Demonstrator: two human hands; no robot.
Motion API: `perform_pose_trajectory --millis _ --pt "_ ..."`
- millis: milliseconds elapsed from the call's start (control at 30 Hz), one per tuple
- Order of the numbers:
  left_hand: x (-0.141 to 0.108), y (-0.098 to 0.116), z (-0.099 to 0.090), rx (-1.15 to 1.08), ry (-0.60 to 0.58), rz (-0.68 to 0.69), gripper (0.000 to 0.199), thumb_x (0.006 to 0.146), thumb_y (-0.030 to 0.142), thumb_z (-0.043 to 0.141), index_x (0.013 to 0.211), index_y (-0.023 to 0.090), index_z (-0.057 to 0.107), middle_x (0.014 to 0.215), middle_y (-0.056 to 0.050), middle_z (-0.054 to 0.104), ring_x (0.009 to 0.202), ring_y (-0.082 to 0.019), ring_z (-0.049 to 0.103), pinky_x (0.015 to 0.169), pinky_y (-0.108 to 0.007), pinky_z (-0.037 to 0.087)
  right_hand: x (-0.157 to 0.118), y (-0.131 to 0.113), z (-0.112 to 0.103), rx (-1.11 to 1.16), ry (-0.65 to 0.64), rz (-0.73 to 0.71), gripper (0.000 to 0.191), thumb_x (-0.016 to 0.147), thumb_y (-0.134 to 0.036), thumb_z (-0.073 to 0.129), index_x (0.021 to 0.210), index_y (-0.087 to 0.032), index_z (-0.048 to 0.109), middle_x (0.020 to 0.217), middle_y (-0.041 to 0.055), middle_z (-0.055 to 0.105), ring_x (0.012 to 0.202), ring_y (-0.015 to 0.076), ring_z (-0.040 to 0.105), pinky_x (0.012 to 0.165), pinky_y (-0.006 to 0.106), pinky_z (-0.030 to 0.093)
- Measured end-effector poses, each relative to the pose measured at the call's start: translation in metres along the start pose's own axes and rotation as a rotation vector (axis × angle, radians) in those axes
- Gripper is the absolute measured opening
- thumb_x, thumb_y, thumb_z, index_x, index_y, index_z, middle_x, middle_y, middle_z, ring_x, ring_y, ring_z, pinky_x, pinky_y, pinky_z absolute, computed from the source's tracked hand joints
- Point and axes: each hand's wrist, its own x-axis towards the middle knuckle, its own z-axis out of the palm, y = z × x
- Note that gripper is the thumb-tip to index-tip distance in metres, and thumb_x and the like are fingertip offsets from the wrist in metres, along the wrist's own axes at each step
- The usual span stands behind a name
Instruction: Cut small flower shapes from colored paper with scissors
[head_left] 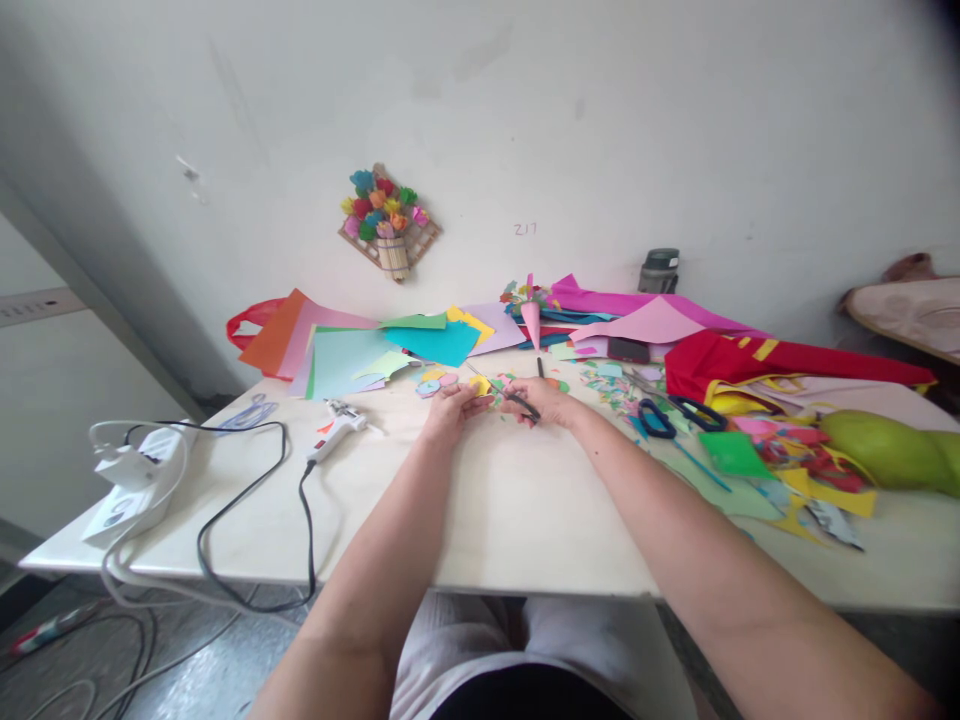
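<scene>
My left hand pinches a small yellow piece of paper above the middle of the table. Facing it, my right hand is closed around the dark handles of a pair of scissors, whose blades point left toward the paper. Just beyond my left hand lie several small round paper pieces in pink, yellow and blue. A pink paper cone with paper flowers stands behind my right hand. Small paper scraps are scattered to the right of it.
A white glue gun with a black cord rests at left, near a power strip. Coloured paper sheets line the back. Blue-handled scissors, a red cloth and a green fruit-like object lie at right.
</scene>
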Motion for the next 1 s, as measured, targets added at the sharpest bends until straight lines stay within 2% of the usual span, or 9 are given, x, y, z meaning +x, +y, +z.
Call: perform_pose_trajectory --millis 400,600,800,1000 --pt "0.001 -0.001 0.0 0.005 0.025 0.011 0.023 0.062 0.026 0.075 0.072 0.01 0.061 0.072 -0.008 0.068 0.069 -0.021 0.068 0.069 -0.031 0.055 -0.004 -0.007 0.001 0.02 0.014 0.041 0.027 0.065 -0.028 0.074 0.077 -0.014 0.054 0.039 -0.0078 0.049 0.029 0.0049 0.041 0.029 0.015 0.034" --pt "0.003 -0.002 -0.002 -0.003 0.049 0.019 0.024 0.062 0.025 0.074 0.073 0.01 0.061 0.068 -0.008 0.067 0.071 -0.021 0.068 0.065 -0.028 0.054 -0.006 -0.009 0.002 0.02 0.021 0.041 0.029 0.063 -0.028 0.075 0.077 -0.015 0.053 0.038 -0.008 0.048 0.029 0.0053 0.041 0.029 0.015 0.033" --pt "0.004 -0.002 -0.004 -0.007 0.073 0.033 0.026 0.061 0.026 0.075 0.073 0.012 0.057 0.07 -0.006 0.067 0.071 -0.021 0.068 0.071 -0.031 0.054 -0.004 -0.006 0.001 -0.007 0.015 0.027 0.028 0.064 -0.029 0.075 0.074 -0.014 0.054 0.04 -0.0074 0.048 0.029 0.005 0.041 0.03 0.016 0.033" --pt "0.004 -0.002 -0.005 -0.012 0.088 0.043 0.028 0.061 0.026 0.075 0.076 0.014 0.055 0.072 -0.005 0.067 0.072 -0.021 0.068 0.07 -0.031 0.053 -0.009 -0.013 0.001 -0.014 0.02 0.046 0.029 0.063 -0.028 0.076 0.072 -0.015 0.052 0.039 -0.0079 0.047 0.029 0.0051 0.04 0.029 0.016 0.032"
